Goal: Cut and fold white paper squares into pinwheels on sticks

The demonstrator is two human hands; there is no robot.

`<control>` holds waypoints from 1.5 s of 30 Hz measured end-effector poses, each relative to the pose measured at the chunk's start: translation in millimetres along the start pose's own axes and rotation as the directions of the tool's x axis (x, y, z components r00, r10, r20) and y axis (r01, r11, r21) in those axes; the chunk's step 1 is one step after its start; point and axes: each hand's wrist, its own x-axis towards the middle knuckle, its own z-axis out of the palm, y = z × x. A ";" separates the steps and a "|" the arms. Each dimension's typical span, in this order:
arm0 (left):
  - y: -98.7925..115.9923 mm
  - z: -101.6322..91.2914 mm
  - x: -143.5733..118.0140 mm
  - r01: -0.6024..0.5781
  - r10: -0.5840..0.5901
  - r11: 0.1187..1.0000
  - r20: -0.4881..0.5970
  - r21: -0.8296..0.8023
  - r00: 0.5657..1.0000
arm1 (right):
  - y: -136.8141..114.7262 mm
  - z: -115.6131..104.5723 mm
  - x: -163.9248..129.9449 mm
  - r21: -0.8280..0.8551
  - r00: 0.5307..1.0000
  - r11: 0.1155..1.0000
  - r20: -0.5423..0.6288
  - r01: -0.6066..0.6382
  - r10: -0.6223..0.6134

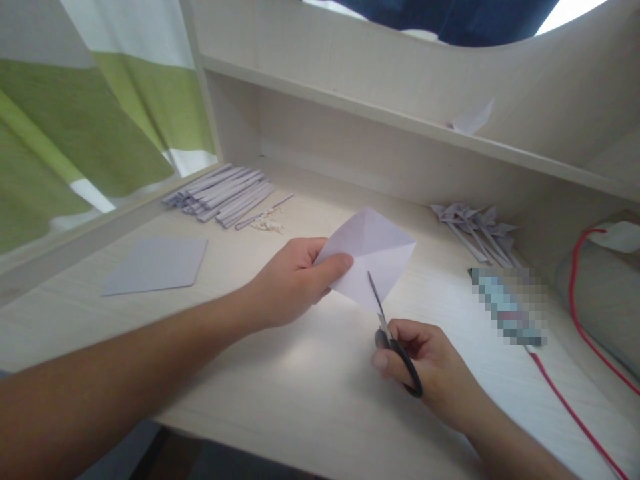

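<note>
Paper, a thin folded white sheet creased into a kite-like shape with a ridge down its middle, is held up just above the middle of the desk, between the two hands. Going from the left: a flat grey sheet lies on the pale wood-grain top, and behind it a bundle of rolled paper sticks rests by the back wall with small white scraps just beside it. The left hand is closed in a pinch on the sheet's left corner, thumb on top and fingers beneath, so the sheet reaches out to the right from that hand. The right hand is curled through the black loops of the scissors and lies below and to the right of the sheet. The thin metal blades point up and slightly left, their tips meeting the sheet's lower edge, with the long axis running toward the central crease; how far the blades gape is hard to tell. Farther right lie folded pinwheels on sticks and a red cable, well apart from the hands.
</note>
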 end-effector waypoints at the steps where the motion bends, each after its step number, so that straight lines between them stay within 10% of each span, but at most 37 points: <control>1: -0.8 0.0 -0.2 0.000 0.000 1.000 0.001 0.001 1.000 | -0.6 0.5 0.4 0.008 1.000 1.000 0.006 -0.001 0.001; 45: -1.7 1.8 0.5 0.037 -0.038 0.999 0.041 0.029 0.998 | -3.7 2.1 -0.3 -0.105 0.999 0.994 -0.039 -0.014 0.010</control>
